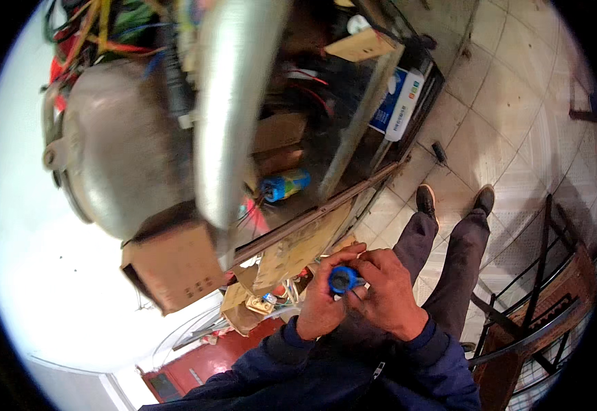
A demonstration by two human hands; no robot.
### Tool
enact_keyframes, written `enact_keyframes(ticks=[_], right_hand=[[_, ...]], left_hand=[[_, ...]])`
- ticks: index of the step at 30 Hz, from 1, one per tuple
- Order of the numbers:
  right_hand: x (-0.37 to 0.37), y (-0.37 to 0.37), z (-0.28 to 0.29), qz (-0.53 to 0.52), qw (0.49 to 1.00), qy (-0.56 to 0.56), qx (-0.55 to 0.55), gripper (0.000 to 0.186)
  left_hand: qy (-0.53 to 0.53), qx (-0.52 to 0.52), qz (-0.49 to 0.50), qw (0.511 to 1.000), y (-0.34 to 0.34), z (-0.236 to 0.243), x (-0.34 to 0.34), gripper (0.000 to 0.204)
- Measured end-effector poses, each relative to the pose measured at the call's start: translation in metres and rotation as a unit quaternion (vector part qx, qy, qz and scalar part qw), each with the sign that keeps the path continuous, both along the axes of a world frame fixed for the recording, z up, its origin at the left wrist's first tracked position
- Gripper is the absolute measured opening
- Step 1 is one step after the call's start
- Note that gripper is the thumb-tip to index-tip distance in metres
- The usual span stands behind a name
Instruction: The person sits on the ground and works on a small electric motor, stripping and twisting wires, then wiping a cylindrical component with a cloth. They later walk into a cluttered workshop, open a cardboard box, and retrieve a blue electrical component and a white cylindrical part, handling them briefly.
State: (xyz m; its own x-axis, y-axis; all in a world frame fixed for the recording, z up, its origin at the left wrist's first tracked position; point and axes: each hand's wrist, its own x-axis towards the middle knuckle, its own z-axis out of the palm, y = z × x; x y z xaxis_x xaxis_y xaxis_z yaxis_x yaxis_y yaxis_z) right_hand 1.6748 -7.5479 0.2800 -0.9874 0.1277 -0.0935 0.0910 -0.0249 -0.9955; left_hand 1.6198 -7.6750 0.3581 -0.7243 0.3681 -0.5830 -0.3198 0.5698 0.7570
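Close in front of my body, both hands hold a small round thing [331,282] with a blue rim and a dark middle. It faces upward, and I cannot make out exactly what kind it is. The fingers of my left hand [320,301] curl round its left side. My right hand [391,294] is closed against its right side, where a short greyish part shows by the fingertips. The palms hide the underside of the thing.
Left of my hands is a cluttered rack with a metal pot [117,144], a cardboard box [179,267] and a blue-and-yellow cylinder [286,185]. A white-and-blue box [401,106] lies farther along it. At right stands a wooden chair [538,301] on tiled floor [504,109].
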Motion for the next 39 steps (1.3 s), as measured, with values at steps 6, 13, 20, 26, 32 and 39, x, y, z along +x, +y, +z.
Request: enact_keyframes(ticks=[6,13,20,26,32,39], right_hand=[[-0.017,0.013,0.046,-0.02,0.998,0.029,0.047,0.049],[-0.084,0.045,0.17,-0.116,0.959,0.19,0.174,0.05],[-0.115,0.017,0.279,-0.09,0.95,0.205,0.22,0.048],[-0.127,0.002,0.312,-0.083,0.938,0.197,0.274,0.046],[-0.135,-0.01,0.321,-0.1,0.942,0.143,0.286,0.042],[-0.157,-0.047,0.33,-0.013,0.988,0.092,0.12,0.039]], left_hand=[[0.014,-0.029,-0.027,0.999,-0.062,0.073,-0.001,0.056],[0.334,-0.036,0.046,0.941,-0.133,0.182,-0.02,0.037],[0.487,-0.219,-0.146,0.833,-0.138,0.272,-0.129,0.077],[0.47,-0.184,-0.275,0.818,-0.152,0.258,-0.181,0.086],[0.608,-0.119,-0.204,0.758,-0.167,0.239,-0.169,0.067],[0.665,-0.072,-0.123,0.733,-0.2,0.196,-0.116,0.046]])
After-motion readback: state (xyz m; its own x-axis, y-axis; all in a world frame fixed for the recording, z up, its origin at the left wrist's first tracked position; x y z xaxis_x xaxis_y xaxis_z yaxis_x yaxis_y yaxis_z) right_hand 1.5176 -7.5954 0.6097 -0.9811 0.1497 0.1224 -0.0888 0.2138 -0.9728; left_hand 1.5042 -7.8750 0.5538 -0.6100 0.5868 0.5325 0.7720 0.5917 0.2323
